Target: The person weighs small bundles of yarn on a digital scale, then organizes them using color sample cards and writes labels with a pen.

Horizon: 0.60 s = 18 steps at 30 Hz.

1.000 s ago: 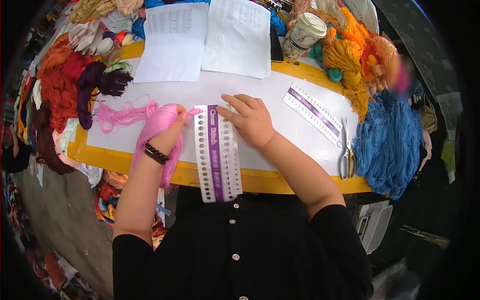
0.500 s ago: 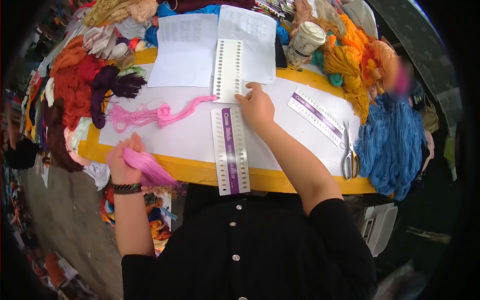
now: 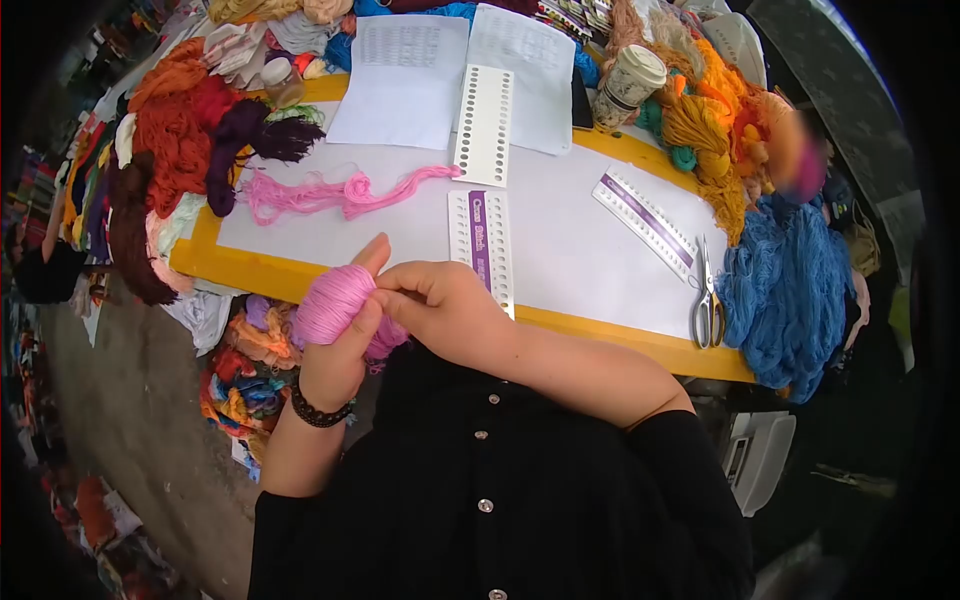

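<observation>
My left hand (image 3: 338,365) is wrapped round a folded skein of pink embroidery thread (image 3: 335,305), held over the near edge of the table. At the skein's right side, the thumb and fingertips of my right hand (image 3: 450,310) are pinched together on its strands. Beyond my hands lies a white thread card (image 3: 483,125) with holes down both sides. A length of loose pink thread (image 3: 365,192) runs left from its lower left corner. Below that card is a purple-striped card (image 3: 480,240) printed "Cross Stitch", its near end partly covered by my right forearm.
Another purple-striped card (image 3: 645,222) and scissors (image 3: 708,310) lie to the right. Blue yarn (image 3: 785,290) hangs over the right edge; red yarn (image 3: 170,150) is heaped at left. Printed sheets (image 3: 398,85) and a lidded paper cup (image 3: 630,85) are at the back.
My right hand has left the white card and come down to the pink skein. My left hand has moved right with the skein, which now sits bunched in its grip.
</observation>
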Available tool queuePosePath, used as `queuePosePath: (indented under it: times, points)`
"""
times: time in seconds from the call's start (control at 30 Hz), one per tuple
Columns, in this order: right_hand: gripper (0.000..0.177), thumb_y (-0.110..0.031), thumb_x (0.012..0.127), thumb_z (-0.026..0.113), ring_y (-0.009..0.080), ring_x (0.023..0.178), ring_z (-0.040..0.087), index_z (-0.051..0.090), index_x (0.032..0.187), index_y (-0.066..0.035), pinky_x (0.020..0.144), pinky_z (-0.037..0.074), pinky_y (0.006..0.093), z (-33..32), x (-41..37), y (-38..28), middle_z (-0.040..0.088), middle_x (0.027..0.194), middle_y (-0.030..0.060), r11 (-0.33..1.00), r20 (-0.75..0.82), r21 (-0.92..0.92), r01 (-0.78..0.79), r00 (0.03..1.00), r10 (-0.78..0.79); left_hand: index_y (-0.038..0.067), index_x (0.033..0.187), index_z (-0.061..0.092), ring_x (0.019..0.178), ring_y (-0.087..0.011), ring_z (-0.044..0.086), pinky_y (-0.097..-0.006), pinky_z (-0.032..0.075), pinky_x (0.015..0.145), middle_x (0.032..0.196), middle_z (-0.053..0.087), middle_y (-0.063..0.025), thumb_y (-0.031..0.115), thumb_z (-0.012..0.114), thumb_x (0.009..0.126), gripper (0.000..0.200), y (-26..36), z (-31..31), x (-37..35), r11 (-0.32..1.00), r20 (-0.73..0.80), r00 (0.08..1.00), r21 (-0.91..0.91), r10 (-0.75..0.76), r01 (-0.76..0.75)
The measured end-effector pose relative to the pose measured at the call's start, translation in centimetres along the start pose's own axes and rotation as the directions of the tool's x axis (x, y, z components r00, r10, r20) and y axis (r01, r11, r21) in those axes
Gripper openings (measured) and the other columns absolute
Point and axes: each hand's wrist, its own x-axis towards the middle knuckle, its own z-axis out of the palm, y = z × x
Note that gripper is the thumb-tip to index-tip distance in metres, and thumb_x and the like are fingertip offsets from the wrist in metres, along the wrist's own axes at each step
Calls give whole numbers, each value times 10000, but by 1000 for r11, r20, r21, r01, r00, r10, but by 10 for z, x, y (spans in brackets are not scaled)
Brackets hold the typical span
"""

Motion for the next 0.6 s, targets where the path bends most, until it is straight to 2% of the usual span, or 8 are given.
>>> queuePosePath:
  times: [0.07, 0.1, 0.13, 0.2, 0.3, 0.43, 0.53, 0.6]
  points:
    - [175, -120, 929, 576, 66, 741, 544, 640, 1009, 23, 667, 476, 247, 1, -5, 4, 651, 830, 51, 999, -2, -50, 15, 1000, -15, -54, 1313, 458, 1166, -209, 516, -333, 386, 1004, 1278, 537, -156, 127, 523, 947, 414, 6, 4, -4, 999, -17, 999, -27, -35, 35]
    - [168, -106, 934, 568, 64, 754, 544, 638, 1013, 24, 676, 475, 241, 3, -8, 8, 655, 850, 44, 997, -36, 31, 70, 997, -69, -51, 1260, 518, 1095, -205, 568, -324, 427, 961, 1204, 591, -144, 89, 525, 942, 347, 8, 6, -7, 996, -36, 997, -49, -71, 69]
    - [162, -93, 939, 560, 61, 767, 545, 637, 1017, 26, 685, 475, 235, 4, -10, 10, 658, 869, 37, 986, -75, 109, 128, 990, -120, -51, 1260, 518, 1095, -205, 568, -324, 427, 961, 1204, 591, -144, 89, 525, 942, 347, 8, 7, -9, 996, -35, 997, -51, -70, 68]
    - [158, -88, 944, 553, 58, 776, 541, 636, 1019, 24, 696, 472, 230, 2, -15, 10, 652, 874, 26, 985, -93, 141, 99, 992, -86, -38, 1141, 584, 980, -184, 607, -301, 473, 870, 1094, 638, -107, 81, 538, 937, 241, 7, 9, -13, 930, -208, 968, -362, -141, 58]
    - [158, -88, 949, 549, 51, 792, 535, 634, 1027, 20, 715, 466, 224, -1, -20, 9, 642, 875, 7, 986, -117, 162, 48, 993, -30, -28, 1098, 591, 950, -167, 607, -296, 478, 839, 1060, 640, -93, 82, 541, 936, 203, 5, 13, -15, 892, -212, 960, -447, -185, 73]
    - [151, -106, 948, 556, 41, 811, 529, 630, 1008, 12, 730, 453, 209, 0, -22, 12, 639, 890, 4, 981, -129, 192, -9, 991, 34, -27, 1093, 602, 949, -167, 607, -294, 472, 852, 1043, 645, -94, 85, 533, 941, 201, 5, 23, -16, 903, -223, 959, -425, -176, 67]
    - [141, -118, 949, 550, 60, 872, 544, 618, 978, 3, 785, 443, 224, -2, -24, 17, 641, 925, 17, 979, -82, 196, -58, 994, 75, -33, 1051, 626, 941, -166, 606, -289, 464, 862, 1017, 651, -91, 92, 527, 946, 190, 8, 30, -14, 983, -254, 964, -179, -81, 35]
    - [149, -137, 957, 527, 92, 924, 552, 604, 966, -9, 843, 428, 258, 3, -24, 28, 638, 948, 35, 894, -126, 448, -14, 989, 78, -41, 1050, 630, 922, -167, 616, -286, 467, 852, 996, 659, -97, 108, 521, 949, 210, 1, 25, -17, 993, -286, 958, -114, -13, -21]
